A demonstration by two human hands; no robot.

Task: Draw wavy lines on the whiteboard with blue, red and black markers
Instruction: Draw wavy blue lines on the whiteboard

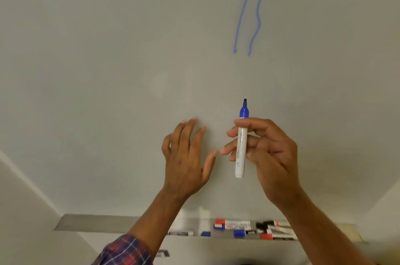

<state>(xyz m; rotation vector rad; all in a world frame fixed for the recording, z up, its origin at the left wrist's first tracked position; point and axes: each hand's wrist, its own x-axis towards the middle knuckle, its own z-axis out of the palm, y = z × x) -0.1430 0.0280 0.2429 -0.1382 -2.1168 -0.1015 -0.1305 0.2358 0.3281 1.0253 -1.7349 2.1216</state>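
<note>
So the whiteboard (108,70) fills pretty much the whole view, and most of it is bare. The only ink is two blue wavy lines (235,44) running down from the top edge, a bit right of centre and ending well above the hands. That leaves wide open board to the left, right and between the lines and the hands.

The blue marker (241,150) sits in front of the lower middle of the board, well above the bottom edge. It's uncapped, the long axis is almost straight up and down, the tip points up toward the top edge and the white barrel end points down. The right hand (270,152) has fingers and thumb curled round the upper barrel.

The left hand (184,161) is just beside it, fingers spread wide and holding nothing. Can't tell if it's touching the board.

Along the bottom edge there's the tray (97,222), with spare markers (236,224) lying flat toward its right end.
</note>
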